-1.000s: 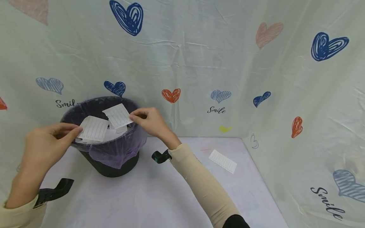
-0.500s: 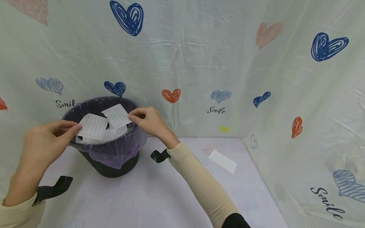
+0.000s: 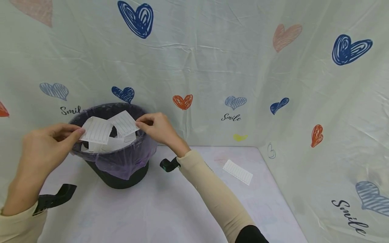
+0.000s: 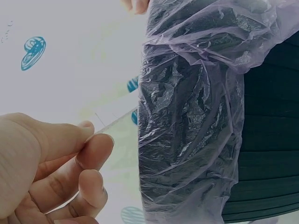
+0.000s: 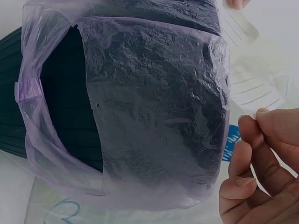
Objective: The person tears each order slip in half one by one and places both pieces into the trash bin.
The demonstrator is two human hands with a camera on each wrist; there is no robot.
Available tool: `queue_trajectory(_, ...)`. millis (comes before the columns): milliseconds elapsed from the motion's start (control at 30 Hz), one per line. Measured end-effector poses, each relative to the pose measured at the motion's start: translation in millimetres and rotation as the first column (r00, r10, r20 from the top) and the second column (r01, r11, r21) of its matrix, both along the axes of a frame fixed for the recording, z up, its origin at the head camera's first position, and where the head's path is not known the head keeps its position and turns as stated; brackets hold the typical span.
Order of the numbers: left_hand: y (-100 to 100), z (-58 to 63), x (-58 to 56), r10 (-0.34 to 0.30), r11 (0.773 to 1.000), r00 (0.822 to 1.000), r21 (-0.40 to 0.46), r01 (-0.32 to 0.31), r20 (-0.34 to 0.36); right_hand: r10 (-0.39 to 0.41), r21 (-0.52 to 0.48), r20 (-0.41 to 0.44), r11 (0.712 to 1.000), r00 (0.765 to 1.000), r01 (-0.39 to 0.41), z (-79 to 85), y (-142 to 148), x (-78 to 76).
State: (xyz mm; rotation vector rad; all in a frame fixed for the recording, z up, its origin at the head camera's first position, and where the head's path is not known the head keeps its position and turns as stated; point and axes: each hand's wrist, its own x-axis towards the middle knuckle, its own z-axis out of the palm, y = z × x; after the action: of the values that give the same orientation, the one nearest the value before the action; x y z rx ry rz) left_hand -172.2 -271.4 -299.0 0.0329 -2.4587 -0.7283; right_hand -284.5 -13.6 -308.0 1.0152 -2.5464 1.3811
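Observation:
My left hand (image 3: 45, 148) pinches the near-left edge of a white lined paper piece (image 3: 96, 130) over the trash bin's opening. From the right side, my right hand (image 3: 159, 128) pinches the corner of a second lined paper piece (image 3: 124, 123), whose far edge looks ragged. The two pieces sit side by side, their neighbouring edges close together. Under them, more white paper (image 3: 113, 144) lies in the dark trash bin (image 3: 121, 182). A thin purple bin liner (image 3: 121, 165) folds over the rim. In the left wrist view, thumb and forefinger hold the paper's edge beside the liner.
On the white table (image 3: 176, 209) to the right lies another lined paper slip (image 3: 238, 172). A pale curtain (image 3: 206, 60) printed with hearts and the word Smile stands behind the bin and along the right side.
The left hand has moved slightly up and left with its paper piece, uncovering more of the paper below. The right hand has shifted a little left with its piece.

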Motion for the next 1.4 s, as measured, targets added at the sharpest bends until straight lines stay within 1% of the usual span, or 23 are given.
queue_trajectory(267,-1,-0.3,0.3,0.005,1.000,1.000,-0.007,-0.005,-0.019,0.011,-0.002,0.018,1.000,1.000,-0.011,-0.1,-4,1.5)
queue_trajectory(533,-1,-0.2,1.0,0.019,1.000,1.000,-0.012,-0.019,-0.024,0.028,-0.021,-0.008,0.999,1.000,-0.028,0.5,-4,4.0)
queue_trajectory(733,1,-2.5,2.8,-0.001,1.000,0.999,-0.005,0.001,-0.033,0.045,-0.050,-0.014,0.998,0.999,-0.046,0.4,2,10.6)
queue_trajectory(867,7,-4.4,4.6,-0.042,0.999,0.995,0.006,0.043,-0.091,0.034,-0.096,-0.023,0.995,0.999,-0.036,-3.5,10,15.6)
queue_trajectory(900,9,-5.2,5.1,-0.055,0.998,0.993,0.008,0.056,-0.103,0.025,-0.112,-0.009,0.993,1.000,-0.026,-1.6,14,20.5)
queue_trajectory(1033,22,-7.6,6.6,-0.132,0.991,0.973,-0.004,0.134,-0.190,-0.012,-0.170,0.011,0.985,1.000,0.014,-10.7,29,26.4)
queue_trajectory(1100,30,-9.2,7.7,-0.171,0.985,0.960,-0.013,0.172,-0.221,-0.026,-0.194,0.017,0.981,1.000,0.029,-16.2,37,29.0)
queue_trajectory(1133,35,-9.7,8.6,-0.188,0.982,0.955,-0.020,0.188,-0.228,-0.034,-0.202,0.009,0.979,0.999,0.035,-22.4,40,26.9)
queue_trajectory(1200,44,-11.3,11.0,-0.218,0.976,0.951,-0.027,0.217,-0.221,-0.057,-0.213,0.005,0.975,0.998,0.057,-28.6,48,29.2)
queue_trajectory(1333,63,-15.9,18.3,-0.270,0.963,0.948,-0.020,0.270,-0.169,-0.102,-0.233,0.019,0.967,0.995,0.103,-41.9,63,34.6)
queue_trajectory(1400,71,-19.4,21.3,-0.308,0.951,0.938,-0.022,0.308,-0.162,-0.122,-0.240,0.032,0.963,0.992,0.126,-49.7,70,36.9)
